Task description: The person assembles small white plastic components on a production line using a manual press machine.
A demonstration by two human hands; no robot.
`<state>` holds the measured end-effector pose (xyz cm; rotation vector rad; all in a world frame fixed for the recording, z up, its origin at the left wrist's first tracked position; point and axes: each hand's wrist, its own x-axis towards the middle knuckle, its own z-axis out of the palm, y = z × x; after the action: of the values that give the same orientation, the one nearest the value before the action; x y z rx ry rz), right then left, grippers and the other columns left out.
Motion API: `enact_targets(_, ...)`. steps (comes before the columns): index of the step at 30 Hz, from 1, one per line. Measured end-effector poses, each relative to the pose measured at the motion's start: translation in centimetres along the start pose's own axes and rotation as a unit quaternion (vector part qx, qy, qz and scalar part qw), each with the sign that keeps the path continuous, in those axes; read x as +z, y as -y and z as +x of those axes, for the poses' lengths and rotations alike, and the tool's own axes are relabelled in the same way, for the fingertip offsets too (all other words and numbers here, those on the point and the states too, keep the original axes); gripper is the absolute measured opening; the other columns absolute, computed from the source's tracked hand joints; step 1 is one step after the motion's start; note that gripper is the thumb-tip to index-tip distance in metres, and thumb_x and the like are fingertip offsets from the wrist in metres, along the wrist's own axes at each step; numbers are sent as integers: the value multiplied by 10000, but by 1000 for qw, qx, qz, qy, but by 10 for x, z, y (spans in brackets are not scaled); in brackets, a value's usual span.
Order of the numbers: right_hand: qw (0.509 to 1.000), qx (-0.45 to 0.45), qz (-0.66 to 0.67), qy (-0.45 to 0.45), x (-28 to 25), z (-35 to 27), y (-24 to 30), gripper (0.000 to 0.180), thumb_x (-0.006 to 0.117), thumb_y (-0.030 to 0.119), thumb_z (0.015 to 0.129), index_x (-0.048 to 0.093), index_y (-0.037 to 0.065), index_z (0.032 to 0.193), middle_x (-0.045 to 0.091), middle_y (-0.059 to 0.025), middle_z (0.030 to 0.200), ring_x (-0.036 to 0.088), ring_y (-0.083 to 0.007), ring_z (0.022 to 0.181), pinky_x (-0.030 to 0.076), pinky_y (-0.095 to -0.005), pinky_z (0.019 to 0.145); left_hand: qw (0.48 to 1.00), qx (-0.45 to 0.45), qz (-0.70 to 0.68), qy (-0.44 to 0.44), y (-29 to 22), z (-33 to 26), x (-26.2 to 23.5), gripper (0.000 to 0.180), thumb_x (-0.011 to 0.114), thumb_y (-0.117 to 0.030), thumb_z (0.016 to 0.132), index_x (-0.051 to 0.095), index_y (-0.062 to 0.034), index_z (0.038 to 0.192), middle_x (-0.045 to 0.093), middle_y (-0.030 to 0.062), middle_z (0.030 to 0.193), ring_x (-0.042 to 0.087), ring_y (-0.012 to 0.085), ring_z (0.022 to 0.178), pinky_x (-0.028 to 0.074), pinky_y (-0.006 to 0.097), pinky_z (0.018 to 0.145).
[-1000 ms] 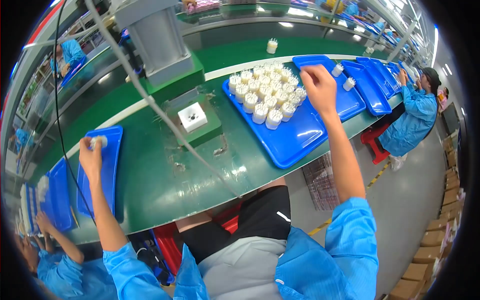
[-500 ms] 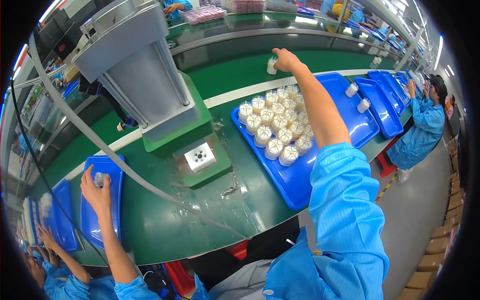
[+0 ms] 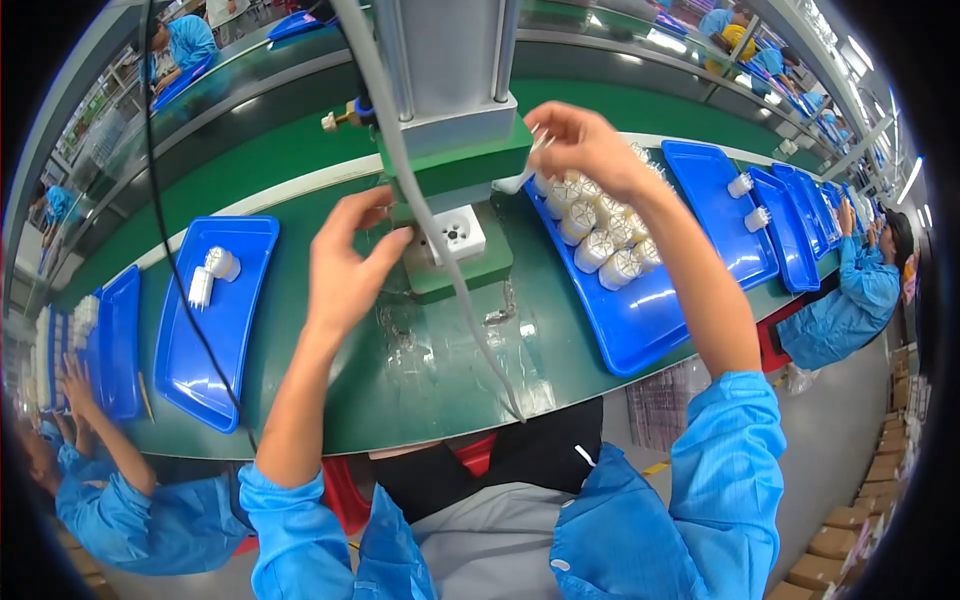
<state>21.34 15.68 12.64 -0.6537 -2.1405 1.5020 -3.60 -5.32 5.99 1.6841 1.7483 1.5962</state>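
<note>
My left hand [image 3: 350,262] hovers open, fingers spread, just left of the white square fixture [image 3: 456,238] on the green press base [image 3: 470,275]. It holds nothing. My right hand [image 3: 585,145] is raised by the green press head [image 3: 455,165], its fingers pinched on a small white part [image 3: 518,181] that points down toward the fixture. Right of the press, a large blue tray [image 3: 640,320] carries several white cylindrical parts [image 3: 600,240]. Two more white parts [image 3: 212,274] lie on a blue tray [image 3: 215,330] at my left.
A grey press column [image 3: 450,60] rises in front of me, and a grey cable [image 3: 470,310] hangs across the green table [image 3: 400,390]. More blue trays [image 3: 790,230] line the right side. One co-worker in blue [image 3: 850,290] sits at the right, another [image 3: 110,490] at the lower left.
My left hand left the left tray, now empty, and came to the fixture. My right hand came back from the far side of the bench to the press, holding a white part.
</note>
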Motion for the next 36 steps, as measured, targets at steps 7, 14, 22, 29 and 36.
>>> enact_targets(7,997,-13,78,-19,75,-17,-12,407,786,111,820,628,6,1180,639,-6,912,581,-67,757,458,-222,640,994,-39,-83,52,8,10,46,355,770,-185,813,693,17,1095,684,161,1057,640,256,944,516,351,863)
enact_targets(14,997,-72,26,-32,98,-3,-34,346,814,184,800,680,-18,1046,599,30,789,523,-52,719,449,-247,646,999,-14,-26,14,7,-1,35,291,761,-174,815,710,11,1035,706,141,1057,623,293,1031,500,382,910)
enact_targets(22,989,-91,-80,-89,106,-13,-34,396,812,250,780,673,-10,1044,612,-20,786,542,-101,694,461,-275,633,1000,6,-18,11,13,-3,35,285,759,-157,814,705,6,1041,704,125,1071,619,289,1031,500,382,910)
enact_targets(29,986,-133,-77,-66,98,-12,-34,438,813,298,770,668,16,1073,638,-64,836,578,-151,779,484,-302,733,999,-15,-23,28,7,-4,37,364,766,-160,795,680,10,1106,678,142,1097,622,279,1032,512,370,899)
enact_targets(36,974,-80,-192,-90,104,-19,-27,620,799,297,775,600,53,1309,620,-137,1216,601,-236,1026,501,-372,894,996,-56,-68,27,14,-4,53,570,796,-206,756,607,9,1249,621,181,1163,638,287,1021,524,380,898)
